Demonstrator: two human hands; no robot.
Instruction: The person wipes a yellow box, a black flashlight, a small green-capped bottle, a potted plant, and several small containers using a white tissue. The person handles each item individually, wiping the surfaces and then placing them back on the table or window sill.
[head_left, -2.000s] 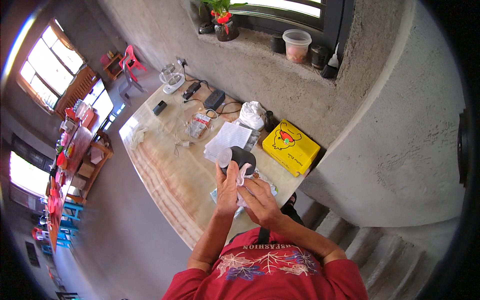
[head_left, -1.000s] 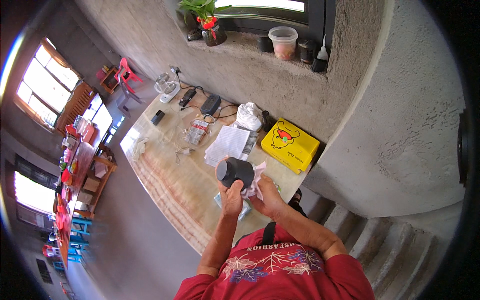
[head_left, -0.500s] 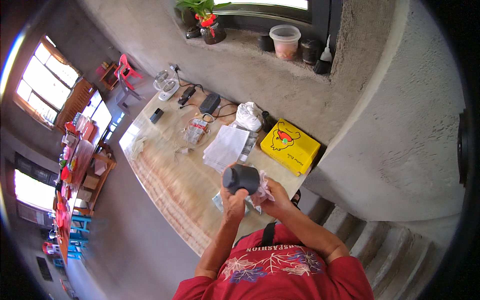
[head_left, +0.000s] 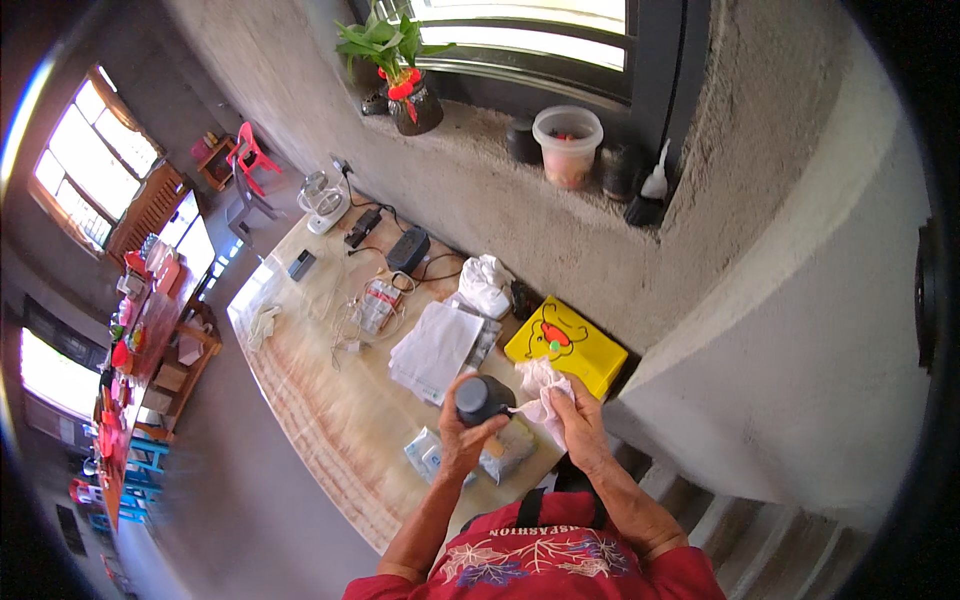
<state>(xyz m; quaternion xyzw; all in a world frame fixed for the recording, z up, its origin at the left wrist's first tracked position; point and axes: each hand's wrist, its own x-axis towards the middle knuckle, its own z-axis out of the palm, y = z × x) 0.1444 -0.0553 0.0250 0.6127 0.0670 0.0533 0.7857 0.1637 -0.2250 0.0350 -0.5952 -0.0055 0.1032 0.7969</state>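
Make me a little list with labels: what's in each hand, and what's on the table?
left hand: holds a dark round jar, lifted above the table
right hand: pinches a crumpled pale cloth next to the jar
table: yellow box, white papers, small packets, cables
window ledge: potted plant, lidded tub
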